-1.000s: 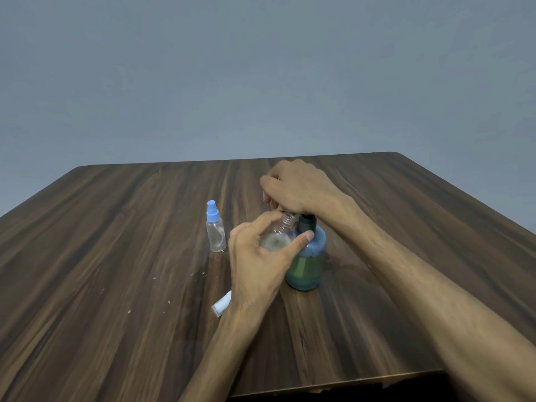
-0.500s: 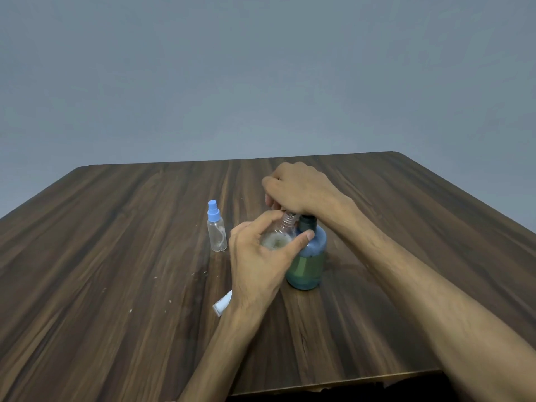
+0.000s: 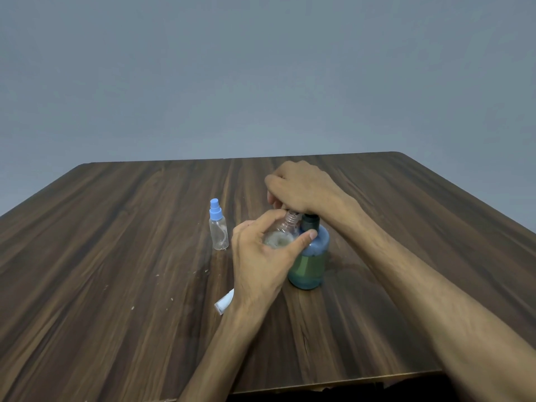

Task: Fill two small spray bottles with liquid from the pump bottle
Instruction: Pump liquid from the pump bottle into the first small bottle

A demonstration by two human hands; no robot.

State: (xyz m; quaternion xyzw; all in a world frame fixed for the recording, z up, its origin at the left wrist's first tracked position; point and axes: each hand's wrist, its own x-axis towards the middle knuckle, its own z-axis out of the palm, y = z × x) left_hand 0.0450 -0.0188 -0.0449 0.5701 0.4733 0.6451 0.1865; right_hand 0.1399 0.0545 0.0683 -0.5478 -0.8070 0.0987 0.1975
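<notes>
The left hand [image 3: 261, 256] holds an uncapped small bottle [image 3: 285, 233] in a closed grip against the pump bottle [image 3: 311, 256] mid-counter [image 3: 116, 285]. The right hand [image 3: 301, 187] presses the pump, filling it. Next: recap, then fill the capped spray bottle [image 3: 218, 227] nearby.

The tabletop [image 3: 121, 285] is dark brown wood grain, streaked lengthwise in lighter and darker bands, with a few pale specks. The pump bottle [image 3: 311, 265], right of the left-hand grip, is translucent blue with an olive-green label band and a dark, near-black collar. The open spray bottle [image 3: 282, 236] inside that grip is clear, with whitish foam showing. The capped spray bottle [image 3: 218, 229], left of the grip, is clear with a light blue top. The wall [image 3: 261, 76] is plain grey-blue.
</notes>
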